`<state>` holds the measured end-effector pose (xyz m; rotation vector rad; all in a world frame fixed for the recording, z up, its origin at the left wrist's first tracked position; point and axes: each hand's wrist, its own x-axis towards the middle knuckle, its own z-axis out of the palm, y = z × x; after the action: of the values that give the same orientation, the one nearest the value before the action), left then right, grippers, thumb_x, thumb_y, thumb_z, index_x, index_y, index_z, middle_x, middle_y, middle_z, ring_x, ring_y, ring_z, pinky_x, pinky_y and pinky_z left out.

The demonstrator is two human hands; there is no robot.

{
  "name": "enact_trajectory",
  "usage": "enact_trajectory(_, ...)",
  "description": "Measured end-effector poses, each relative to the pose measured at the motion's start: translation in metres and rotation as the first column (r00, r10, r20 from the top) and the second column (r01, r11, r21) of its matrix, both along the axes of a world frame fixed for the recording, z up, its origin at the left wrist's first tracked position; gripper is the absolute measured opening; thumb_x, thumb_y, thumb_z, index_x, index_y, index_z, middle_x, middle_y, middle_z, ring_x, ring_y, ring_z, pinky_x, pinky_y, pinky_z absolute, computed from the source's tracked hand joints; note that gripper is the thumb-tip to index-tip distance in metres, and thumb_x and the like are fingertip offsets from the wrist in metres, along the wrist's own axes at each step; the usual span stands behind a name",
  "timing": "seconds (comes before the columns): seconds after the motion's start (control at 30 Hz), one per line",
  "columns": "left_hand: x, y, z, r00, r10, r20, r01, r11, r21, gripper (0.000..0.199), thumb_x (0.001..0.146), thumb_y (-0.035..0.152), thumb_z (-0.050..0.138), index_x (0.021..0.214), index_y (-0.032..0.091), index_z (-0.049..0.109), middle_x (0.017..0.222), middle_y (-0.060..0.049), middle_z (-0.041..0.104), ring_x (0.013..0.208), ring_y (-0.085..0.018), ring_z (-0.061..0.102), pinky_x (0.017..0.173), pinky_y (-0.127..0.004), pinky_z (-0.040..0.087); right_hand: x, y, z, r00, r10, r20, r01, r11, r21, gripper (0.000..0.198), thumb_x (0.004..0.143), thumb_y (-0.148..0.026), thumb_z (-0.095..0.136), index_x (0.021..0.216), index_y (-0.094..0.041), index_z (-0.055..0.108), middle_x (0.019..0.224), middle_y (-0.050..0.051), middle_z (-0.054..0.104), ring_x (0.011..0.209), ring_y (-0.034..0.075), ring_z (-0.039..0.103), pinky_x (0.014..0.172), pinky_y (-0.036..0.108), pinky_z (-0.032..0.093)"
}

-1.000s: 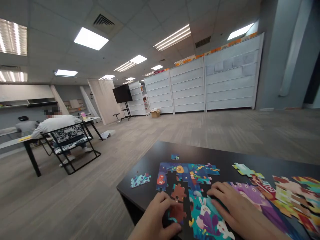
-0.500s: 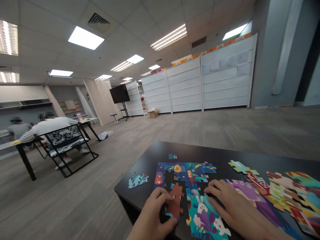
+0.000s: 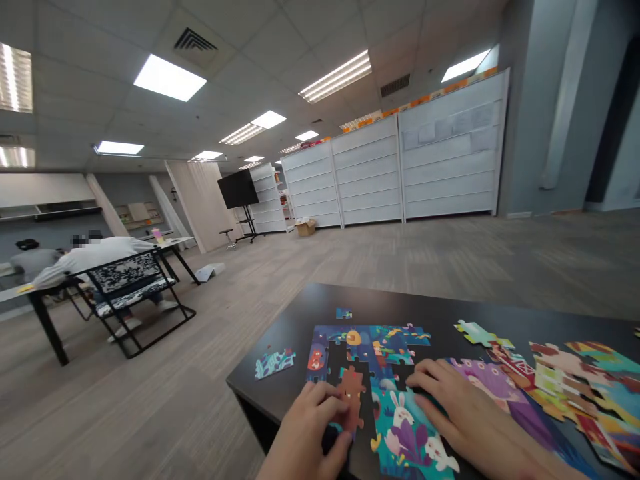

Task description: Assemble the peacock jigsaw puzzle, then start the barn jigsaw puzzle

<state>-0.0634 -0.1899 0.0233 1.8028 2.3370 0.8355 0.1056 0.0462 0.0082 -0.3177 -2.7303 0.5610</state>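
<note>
My left hand [image 3: 311, 427] has its fingers and thumb curved around a brown puzzle piece [image 3: 353, 392], which lies at a gap in the puzzle. Partly joined around that gap is a blue-green puzzle [image 3: 403, 435] with rabbits, flowers and small animals. My right hand [image 3: 457, 403] lies with fingers stretched over the puzzle's right edge, holding nothing that I can see. A teal puzzle piece [image 3: 275, 363] with leaf shapes sits to the left. Beyond the puzzle's top edge is a small blue piece [image 3: 344, 313].
On the right of the black table [image 3: 400, 300] lie purple pieces [image 3: 493, 383], a pale green piece [image 3: 477, 332] and overlapping colourful pieces [image 3: 575, 380]. Across the floor, a person in a white top [image 3: 107, 250] sits on a patterned chair [image 3: 125, 273] at another table.
The view has shifted slightly. My left hand keeps its hold on the brown piece, with its fingers slightly shifted. My right hand stays in place.
</note>
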Motion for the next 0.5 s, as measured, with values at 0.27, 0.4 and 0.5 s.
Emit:
enact_trajectory(0.27, 0.001, -0.002, -0.007, 0.991, 0.06, -0.119, -0.075, 0.99, -0.121, 0.044, 0.08, 0.018, 0.064, 0.123, 0.02, 0.067, 0.13, -0.012, 0.064, 0.114, -0.032, 0.059, 0.099, -0.046, 0.053, 0.002, -0.002, 0.004, 0.999, 0.016, -0.034, -0.016, 1.0, 0.0, 0.027, 0.1, -0.032, 0.044, 0.102, -0.025, 0.07, 0.108, 0.009, 0.066, 0.1, 0.026, 0.063, 0.087, 0.042, 0.053)
enact_trajectory(0.4, -0.001, -0.004, -0.013, 0.993, 0.06, -0.104, -0.074, 0.987, -0.141, 0.047, 0.08, 0.02, 0.065, 0.127, 0.019, 0.065, 0.134, -0.013, 0.062, 0.119, -0.032, 0.057, 0.103, -0.046, 0.051, 0.002, -0.003, 0.006, 0.999, 0.013, -0.033, -0.013, 1.0, -0.003, 0.028, 0.1, -0.031, 0.043, 0.102, -0.025, 0.07, 0.109, 0.009, 0.066, 0.1, 0.026, 0.063, 0.088, 0.043, 0.053)
enact_trajectory(0.5, -0.002, -0.005, -0.015, 0.994, 0.076, -0.082, -0.087, 0.987, -0.133, 0.048, 0.08, 0.019, 0.065, 0.128, 0.019, 0.065, 0.134, -0.013, 0.062, 0.12, -0.031, 0.057, 0.105, -0.045, 0.05, 0.002, -0.003, 0.006, 1.0, 0.013, -0.007, -0.013, 1.0, -0.011, 0.029, 0.1, -0.032, 0.042, 0.104, -0.024, 0.07, 0.11, 0.009, 0.066, 0.102, 0.027, 0.062, 0.089, 0.045, 0.052)
